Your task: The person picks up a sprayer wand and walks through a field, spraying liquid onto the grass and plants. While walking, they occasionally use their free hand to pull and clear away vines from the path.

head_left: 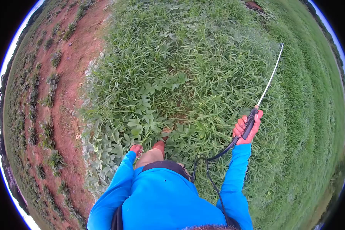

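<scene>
My right hand (248, 127) is wrapped round the black handle of a spray wand (251, 119). Its thin pale metal tube (270, 79) points forward and to the right, over the green growth, with a small nozzle (281, 45) at the far end. A black hose (217, 155) runs from the handle back toward my waist. Low by my left thigh, my left hand (137, 148) has its fingers curled beside broad green leaves (136, 130); whether it holds anything is too small to make out.
Dense grass and leafy plants (203, 57) surround my legs (159, 145). Bare reddish soil (71, 92) with rows of small plants (51, 86) lies on the left. Taller grass (314, 96) covers the right side. A dark strap (117, 218) hangs at my left side.
</scene>
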`<control>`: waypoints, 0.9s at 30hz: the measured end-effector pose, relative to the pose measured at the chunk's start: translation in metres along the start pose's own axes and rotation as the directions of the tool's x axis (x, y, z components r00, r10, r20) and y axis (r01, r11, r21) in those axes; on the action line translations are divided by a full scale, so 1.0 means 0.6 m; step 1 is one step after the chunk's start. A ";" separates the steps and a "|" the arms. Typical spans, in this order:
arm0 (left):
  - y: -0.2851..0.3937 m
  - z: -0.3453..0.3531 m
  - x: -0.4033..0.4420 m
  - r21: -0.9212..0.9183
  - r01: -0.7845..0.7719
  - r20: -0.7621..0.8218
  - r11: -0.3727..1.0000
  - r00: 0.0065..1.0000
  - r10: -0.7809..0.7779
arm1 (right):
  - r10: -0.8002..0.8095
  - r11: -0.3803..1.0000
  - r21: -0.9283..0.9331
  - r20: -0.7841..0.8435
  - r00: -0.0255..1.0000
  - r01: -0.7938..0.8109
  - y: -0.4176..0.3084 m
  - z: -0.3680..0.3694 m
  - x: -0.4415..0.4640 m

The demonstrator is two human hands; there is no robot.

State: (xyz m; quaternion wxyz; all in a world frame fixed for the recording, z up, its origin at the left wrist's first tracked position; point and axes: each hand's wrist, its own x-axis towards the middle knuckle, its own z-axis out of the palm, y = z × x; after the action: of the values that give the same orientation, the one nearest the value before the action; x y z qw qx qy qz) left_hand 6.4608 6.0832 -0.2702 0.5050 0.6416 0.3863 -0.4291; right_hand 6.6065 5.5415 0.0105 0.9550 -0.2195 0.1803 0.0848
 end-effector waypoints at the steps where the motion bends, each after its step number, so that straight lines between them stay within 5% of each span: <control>1: -0.027 -0.005 0.016 -0.013 0.054 0.016 0.998 0.998 -0.054 | -0.064 0.998 -0.007 -0.095 0.993 0.064 -0.005 0.001 0.001; 7: -0.028 -0.005 -0.003 0.052 0.211 -0.014 0.976 0.977 -0.211 | -0.106 0.993 -0.060 -0.052 0.993 0.102 -0.055 0.003 0.033; 9: -0.027 -0.008 0.005 -0.012 0.234 -0.022 0.972 0.972 -0.235 | 0.009 1.000 -0.005 0.160 0.987 -0.008 -0.063 0.011 0.059; 14: 0.009 -0.005 0.048 -0.134 0.177 0.071 0.975 0.983 -0.169 | 0.236 0.965 0.039 0.295 0.926 -0.258 -0.019 0.054 0.137; 19: 0.066 0.008 0.110 -0.176 -0.020 0.087 0.984 0.996 0.036 | 0.448 0.890 -0.019 0.214 0.868 -0.455 0.082 0.125 0.209; 27: 0.179 -0.013 0.172 -0.251 -0.093 0.072 0.964 0.991 0.114 | 0.752 0.648 -0.234 0.048 0.657 -0.725 0.241 0.269 0.321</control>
State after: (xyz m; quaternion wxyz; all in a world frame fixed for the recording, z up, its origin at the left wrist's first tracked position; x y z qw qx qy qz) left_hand 6.5963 6.0767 -0.3325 0.6186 0.5741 0.3806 -0.3779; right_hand 6.7983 5.7585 0.0165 0.8209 -0.2123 0.1772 0.4996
